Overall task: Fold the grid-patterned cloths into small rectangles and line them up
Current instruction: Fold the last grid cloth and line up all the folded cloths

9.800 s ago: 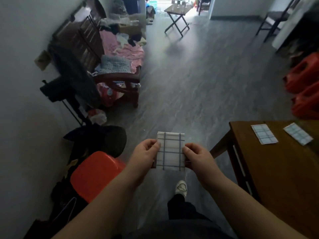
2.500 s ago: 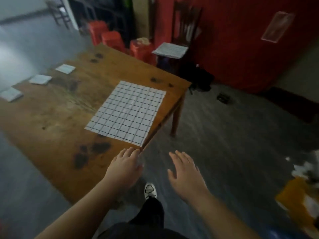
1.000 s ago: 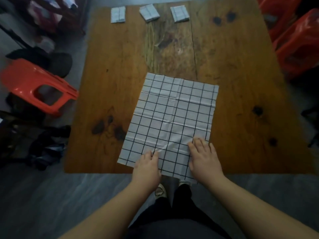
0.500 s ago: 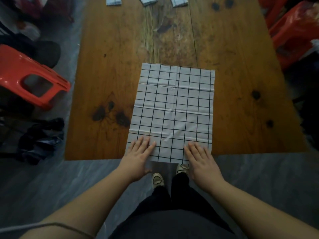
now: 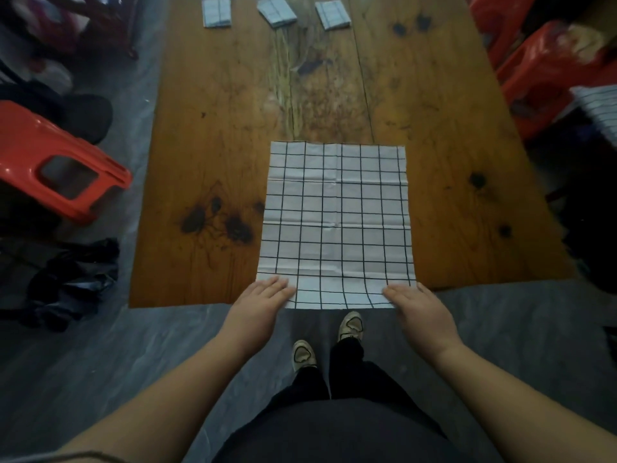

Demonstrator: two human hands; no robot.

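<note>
The grid cloth (image 5: pixel 337 222) now lies flat and open on the wooden table (image 5: pixel 207 135). It sits toward the near edge, right of the middle, and its near border hangs a little over that edge. One second ago it lay crooked, with a wrinkle near the hands. Now its sides run straight with the table edges, and only the old fold lines show.

Half a second ago both hands pressed the near border further inward. Since then they have slid apart to the two near corners. The left hand (image 5: pixel 263 297) rests on the near left corner and the right hand (image 5: pixel 414 304) on the near right corner. The fingers of both are straight and lie close together, flat on the cloth. I cannot tell whether a thumb already reaches under the border.

I judge that the smoothing is finished and the first fold comes next, probably by taking these two corners and bringing them to the far border.

Three folded cloths (image 5: pixel 276 11) already lie in a row at the far edge, so this one would be the fourth.
</note>
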